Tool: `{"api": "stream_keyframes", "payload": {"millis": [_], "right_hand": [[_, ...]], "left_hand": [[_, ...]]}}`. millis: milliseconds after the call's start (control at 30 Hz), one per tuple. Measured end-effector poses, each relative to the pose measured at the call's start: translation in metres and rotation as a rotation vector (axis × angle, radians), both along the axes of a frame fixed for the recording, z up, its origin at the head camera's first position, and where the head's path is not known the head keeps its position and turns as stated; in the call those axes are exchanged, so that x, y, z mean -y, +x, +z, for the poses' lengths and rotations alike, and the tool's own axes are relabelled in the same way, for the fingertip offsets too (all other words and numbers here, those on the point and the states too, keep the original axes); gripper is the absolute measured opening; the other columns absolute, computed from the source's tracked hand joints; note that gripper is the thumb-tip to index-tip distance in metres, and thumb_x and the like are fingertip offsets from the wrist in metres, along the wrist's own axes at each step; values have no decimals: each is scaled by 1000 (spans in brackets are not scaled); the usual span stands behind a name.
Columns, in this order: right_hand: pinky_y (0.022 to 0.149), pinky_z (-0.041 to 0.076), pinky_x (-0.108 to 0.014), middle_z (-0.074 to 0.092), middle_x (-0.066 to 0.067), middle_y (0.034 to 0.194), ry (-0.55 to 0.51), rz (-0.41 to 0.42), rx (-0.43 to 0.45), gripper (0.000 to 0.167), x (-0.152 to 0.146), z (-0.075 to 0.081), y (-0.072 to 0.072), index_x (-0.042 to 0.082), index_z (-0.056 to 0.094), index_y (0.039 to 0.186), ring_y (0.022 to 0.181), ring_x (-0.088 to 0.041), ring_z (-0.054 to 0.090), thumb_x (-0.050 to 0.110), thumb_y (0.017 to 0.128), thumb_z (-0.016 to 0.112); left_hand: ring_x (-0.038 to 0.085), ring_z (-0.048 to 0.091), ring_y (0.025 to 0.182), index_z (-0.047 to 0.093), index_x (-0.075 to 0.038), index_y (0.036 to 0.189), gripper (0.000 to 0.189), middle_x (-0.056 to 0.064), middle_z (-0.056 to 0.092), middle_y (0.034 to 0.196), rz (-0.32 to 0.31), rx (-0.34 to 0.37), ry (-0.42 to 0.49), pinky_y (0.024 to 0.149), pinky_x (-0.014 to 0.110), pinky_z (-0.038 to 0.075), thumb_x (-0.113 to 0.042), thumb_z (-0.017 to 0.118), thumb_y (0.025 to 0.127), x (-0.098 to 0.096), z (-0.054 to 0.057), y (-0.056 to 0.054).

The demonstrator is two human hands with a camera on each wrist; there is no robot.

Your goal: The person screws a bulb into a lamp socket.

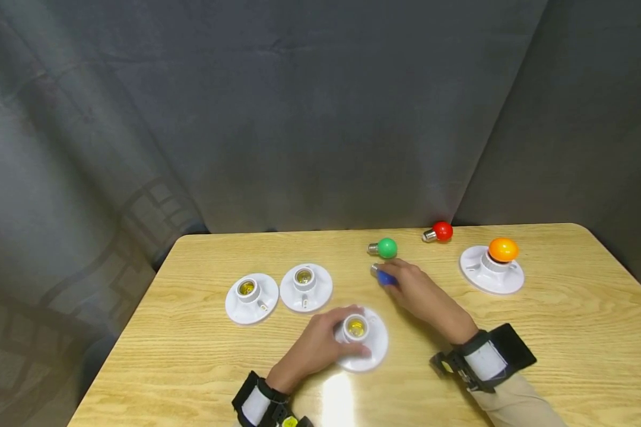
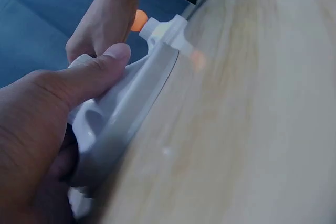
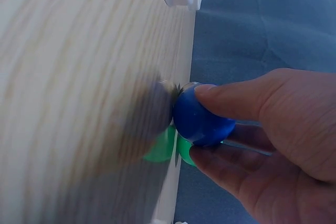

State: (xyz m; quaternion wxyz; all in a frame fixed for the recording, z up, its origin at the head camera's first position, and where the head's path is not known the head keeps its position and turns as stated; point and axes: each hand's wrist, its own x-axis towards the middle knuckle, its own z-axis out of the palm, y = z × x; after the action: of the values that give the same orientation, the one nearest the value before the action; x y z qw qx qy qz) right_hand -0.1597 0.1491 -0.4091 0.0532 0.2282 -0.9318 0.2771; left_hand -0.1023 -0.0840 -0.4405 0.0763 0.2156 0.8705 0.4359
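Observation:
In the head view my left hand [image 1: 323, 341] grips a round white lamp holder [image 1: 376, 341] near the front middle, thumb and fingers around its raised socket. The left wrist view shows the thumb lying over the holder's white base [image 2: 126, 108]. Farther right my right hand [image 1: 413, 290] pinches a blue bulb [image 3: 199, 116] by its round part between thumb and fingers. The bulb lies low at the wooden surface, its metal screw end pointing left in the head view. A green bulb [image 1: 387, 248] lies just behind it.
Two more white lamp holders, one at the far left [image 1: 252, 298] and another beside it [image 1: 306, 288], have bare sockets. A red bulb [image 1: 443, 231] lies near the table's back edge. At the right, an orange bulb [image 1: 503, 249] sits in a lamp holder [image 1: 492, 284]. A grey curtain [image 1: 320, 118] hangs behind.

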Motion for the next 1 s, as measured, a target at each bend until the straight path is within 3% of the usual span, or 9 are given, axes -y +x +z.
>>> {"api": "stream_keyframes", "payload": {"millis": [400,1000], "right_hand": [[94,52,-52,64,-24,121,-6,0,-26,38,-4,-1,2,-4,63,123,112,-40,63,1,85,69],[94,52,-52,63,-24,122,-8,9,-48,39,-1,0,0,-4,63,123,111,-39,63,0,85,70]], "left_hand": [[14,59,121,64,-33,123,63,-7,62,133,18,-13,56,107,40,43,-52,83,66,-2,-11,0],[9,60,111,62,-34,126,63,-9,65,127,29,-17,46,100,35,46,-52,81,69,3,-8,0]]}}
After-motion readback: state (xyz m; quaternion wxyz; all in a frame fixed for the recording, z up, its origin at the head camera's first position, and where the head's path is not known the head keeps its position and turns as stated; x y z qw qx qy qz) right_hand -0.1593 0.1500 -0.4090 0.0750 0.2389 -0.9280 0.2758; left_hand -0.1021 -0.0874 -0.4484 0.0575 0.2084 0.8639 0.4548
